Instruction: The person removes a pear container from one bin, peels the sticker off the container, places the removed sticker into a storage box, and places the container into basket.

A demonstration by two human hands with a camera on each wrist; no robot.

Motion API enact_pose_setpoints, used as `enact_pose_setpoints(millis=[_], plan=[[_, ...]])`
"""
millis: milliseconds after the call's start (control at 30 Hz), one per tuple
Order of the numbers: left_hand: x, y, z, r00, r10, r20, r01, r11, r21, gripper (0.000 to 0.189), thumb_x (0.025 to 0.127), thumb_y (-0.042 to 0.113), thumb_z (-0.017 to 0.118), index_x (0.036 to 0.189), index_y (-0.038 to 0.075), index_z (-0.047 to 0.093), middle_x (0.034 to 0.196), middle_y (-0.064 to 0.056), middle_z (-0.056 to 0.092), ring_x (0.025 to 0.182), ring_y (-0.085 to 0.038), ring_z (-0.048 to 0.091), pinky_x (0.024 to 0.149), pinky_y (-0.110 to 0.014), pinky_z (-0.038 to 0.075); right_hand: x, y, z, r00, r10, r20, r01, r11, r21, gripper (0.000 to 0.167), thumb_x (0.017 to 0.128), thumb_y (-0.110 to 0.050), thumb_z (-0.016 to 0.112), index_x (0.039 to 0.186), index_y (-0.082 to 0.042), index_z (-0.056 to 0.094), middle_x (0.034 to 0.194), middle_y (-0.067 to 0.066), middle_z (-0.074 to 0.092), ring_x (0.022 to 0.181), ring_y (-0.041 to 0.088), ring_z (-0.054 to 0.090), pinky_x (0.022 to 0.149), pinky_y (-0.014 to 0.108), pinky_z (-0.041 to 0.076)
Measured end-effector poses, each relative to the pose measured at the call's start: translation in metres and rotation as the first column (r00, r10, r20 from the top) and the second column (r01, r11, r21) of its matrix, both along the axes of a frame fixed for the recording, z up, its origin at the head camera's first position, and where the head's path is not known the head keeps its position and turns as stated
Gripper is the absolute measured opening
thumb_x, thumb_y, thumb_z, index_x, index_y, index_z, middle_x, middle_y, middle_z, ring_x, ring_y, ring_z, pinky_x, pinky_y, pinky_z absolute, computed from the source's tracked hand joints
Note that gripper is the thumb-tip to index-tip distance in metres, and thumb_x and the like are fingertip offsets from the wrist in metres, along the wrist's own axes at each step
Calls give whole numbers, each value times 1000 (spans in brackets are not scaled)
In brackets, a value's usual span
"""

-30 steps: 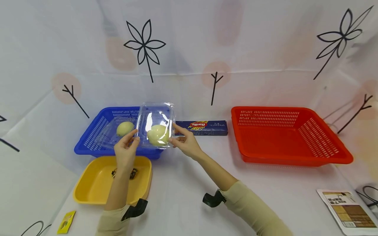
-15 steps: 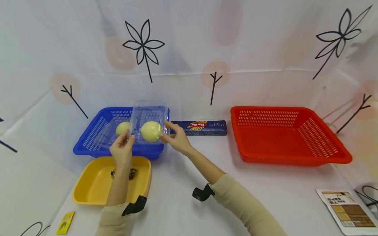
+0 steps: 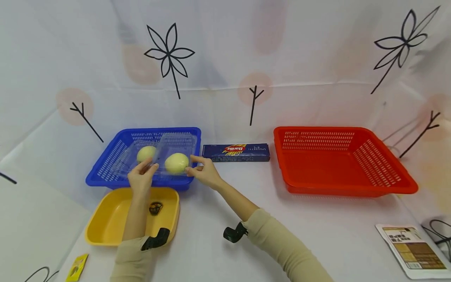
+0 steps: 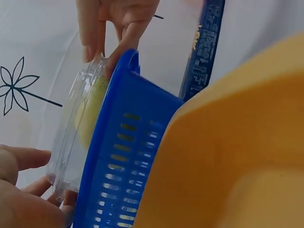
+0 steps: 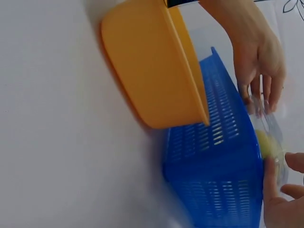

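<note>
A clear plastic clamshell box (image 3: 175,141) hangs low at the blue basket's right side, close above its rim. Inside it lies a pale yellow-green, rounded fruit (image 3: 177,163). My left hand (image 3: 141,180) pinches the box's left edge between thumb and fingers, and my right hand (image 3: 206,173) grips the opposite edge. In the left wrist view the box (image 4: 71,128) stands right at the rim of the blue basket (image 4: 107,123). A second clear box (image 3: 125,158) with a similar fruit (image 3: 146,153) lies in the basket to the left, partly hidden by my left hand.
Nearer stands a yellow tub (image 3: 105,223) with a small dark patterned item (image 3: 155,208). A blue spaghetti box (image 3: 236,152) lies at the back, beside a red basket (image 3: 343,192). A yellow sachet (image 3: 76,268) lies front left, a white-and-brown packet (image 3: 414,250) front right.
Both hands have carried the clear box left and lowered it toward the blue basket, beside the other box. Its lid now leans back from me, and its far end has dropped below the basket's back rim.
</note>
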State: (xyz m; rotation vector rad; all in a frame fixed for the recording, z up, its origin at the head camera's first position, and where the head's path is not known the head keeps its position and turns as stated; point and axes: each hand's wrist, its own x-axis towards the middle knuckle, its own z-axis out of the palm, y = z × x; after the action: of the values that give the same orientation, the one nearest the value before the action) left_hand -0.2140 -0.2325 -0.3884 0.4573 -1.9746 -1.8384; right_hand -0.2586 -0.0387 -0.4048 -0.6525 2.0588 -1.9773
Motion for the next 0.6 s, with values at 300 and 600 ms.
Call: enact_pose_setpoints(millis=[300, 600], plan=[[-10, -11, 1, 993, -61, 99, 69, 995, -78, 40, 89, 6, 61, 126, -6, 55, 131, -20, 50, 119, -25, 46, 103, -42, 37, -6, 0, 9, 997, 48, 57, -53, 995, 87, 58, 89, -10, 64, 137, 9, 39, 128, 23, 54, 90, 30, 68, 90, 35, 49], [-22, -19, 3, 985, -49, 167, 75, 986, -149, 38, 89, 9, 60, 123, -7, 57, 128, -24, 53, 122, -31, 45, 102, -41, 38, -13, -7, 15, 982, 33, 187, -48, 996, 77, 60, 89, -16, 65, 138, 7, 39, 107, 20, 67, 96, 31, 66, 104, 37, 37]])
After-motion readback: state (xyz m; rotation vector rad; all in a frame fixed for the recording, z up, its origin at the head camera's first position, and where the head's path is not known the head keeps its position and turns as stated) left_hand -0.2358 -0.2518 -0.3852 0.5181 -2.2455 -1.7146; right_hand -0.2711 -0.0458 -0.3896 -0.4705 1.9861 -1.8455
